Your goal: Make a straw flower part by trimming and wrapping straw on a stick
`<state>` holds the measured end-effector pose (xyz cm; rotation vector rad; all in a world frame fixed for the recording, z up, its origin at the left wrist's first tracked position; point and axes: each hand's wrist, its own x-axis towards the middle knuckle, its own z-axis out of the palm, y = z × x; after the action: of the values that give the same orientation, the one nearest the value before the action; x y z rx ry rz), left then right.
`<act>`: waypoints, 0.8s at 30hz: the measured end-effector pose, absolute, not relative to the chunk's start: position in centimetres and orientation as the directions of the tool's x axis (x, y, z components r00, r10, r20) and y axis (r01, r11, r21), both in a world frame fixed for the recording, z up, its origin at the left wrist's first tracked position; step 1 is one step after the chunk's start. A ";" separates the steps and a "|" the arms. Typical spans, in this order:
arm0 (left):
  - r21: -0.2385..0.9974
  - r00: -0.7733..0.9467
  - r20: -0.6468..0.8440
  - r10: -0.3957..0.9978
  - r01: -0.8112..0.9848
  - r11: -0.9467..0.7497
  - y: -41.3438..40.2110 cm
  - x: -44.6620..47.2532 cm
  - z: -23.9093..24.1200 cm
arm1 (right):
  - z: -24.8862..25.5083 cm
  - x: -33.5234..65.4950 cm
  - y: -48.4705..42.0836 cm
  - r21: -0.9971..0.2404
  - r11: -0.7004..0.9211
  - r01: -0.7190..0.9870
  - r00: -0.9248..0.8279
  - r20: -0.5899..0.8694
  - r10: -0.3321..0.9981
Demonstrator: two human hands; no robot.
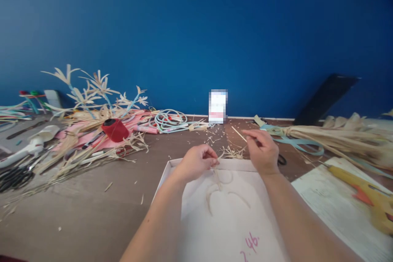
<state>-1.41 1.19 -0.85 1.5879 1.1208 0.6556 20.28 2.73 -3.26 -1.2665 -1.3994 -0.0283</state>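
My left hand (196,161) is closed in a pinch on a small bunch of pale straw strips (218,178) that hang down over a white shallow box lid (172,172). My right hand (262,151) is closed too, pinching a thin straw stick (238,134) that points up and to the left. Curved straw pieces (229,196) lie inside the lid below my hands. Loose straw shreds (233,152) are scattered just beyond the lid.
A yellow glue gun (365,192) rests on white paper at right. A big straw bundle (331,137) tied with blue ribbon lies behind it. At left are straw flowers (92,94), a red spool (115,129), scissors (15,177) and coiled cords (168,120).
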 end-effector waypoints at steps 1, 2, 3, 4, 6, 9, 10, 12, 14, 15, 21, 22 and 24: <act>0.954 0.397 -0.106 0.912 0.298 -0.019 1.3 -1.3 -0.9 | -2.9 20.0 2.5 -0.572 0.459 0.680 0.211 0.753 0.623; 0.963 0.380 -0.091 0.920 0.269 -0.015 1.5 -1.2 -0.9 | -2.6 19.6 2.3 -0.541 0.496 0.679 0.153 0.765 0.625; 0.969 0.363 -0.077 0.929 0.245 -0.016 1.6 -1.1 -1.0 | -2.4 19.4 2.1 -0.538 0.520 0.664 0.106 0.756 0.646; 0.974 0.348 -0.062 0.936 0.225 -0.019 1.7 -1.1 -1.0 | -2.3 19.1 1.9 -0.567 0.529 0.632 0.072 0.722 0.688; 0.980 0.318 -0.032 0.948 0.198 -0.034 1.8 -1.0 -1.0 | -2.3 18.6 1.6 -0.706 0.492 0.510 0.030 0.586 0.810; 0.984 0.301 0.004 0.954 0.170 -0.058 1.8 -0.9 -0.9 | -2.1 18.0 1.2 -0.920 0.315 0.232 -0.024 0.318 0.948; 0.985 0.304 0.011 0.953 0.162 -0.063 1.7 -0.9 -0.8 | -2.0 17.8 1.2 -0.958 0.252 0.139 -0.050 0.248 0.968; 0.987 0.320 0.017 0.947 0.149 -0.068 1.6 -0.7 -0.8 | -1.8 17.5 1.2 -0.987 0.158 -0.011 -0.101 0.158 0.982; 0.988 0.339 0.014 0.941 0.140 -0.065 1.5 -0.5 -1.0 | -1.7 17.3 1.3 -0.989 0.099 -0.109 -0.127 0.113 0.985; 0.988 0.348 0.011 0.937 0.139 -0.063 1.5 -0.4 -1.1 | -1.8 17.2 1.4 -0.987 0.081 -0.138 -0.126 0.099 0.987; 0.985 0.347 -0.015 0.938 0.166 -0.045 1.7 -0.2 -1.6 | -2.5 17.1 1.9 -0.973 0.041 -0.228 -0.076 0.060 0.995; 0.984 0.337 -0.024 0.941 0.175 -0.037 1.7 -0.2 -1.6 | -2.6 17.2 2.0 -0.968 0.043 -0.247 -0.063 0.060 0.996; 0.982 0.316 -0.049 0.947 0.186 -0.012 1.7 -0.2 -1.5 | -2.6 17.4 2.0 -0.960 0.046 -0.278 -0.036 0.058 0.998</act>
<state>-0.24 1.72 -1.47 1.4657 1.1017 0.8569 17.39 2.03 -2.62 -0.9423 -1.0553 1.3220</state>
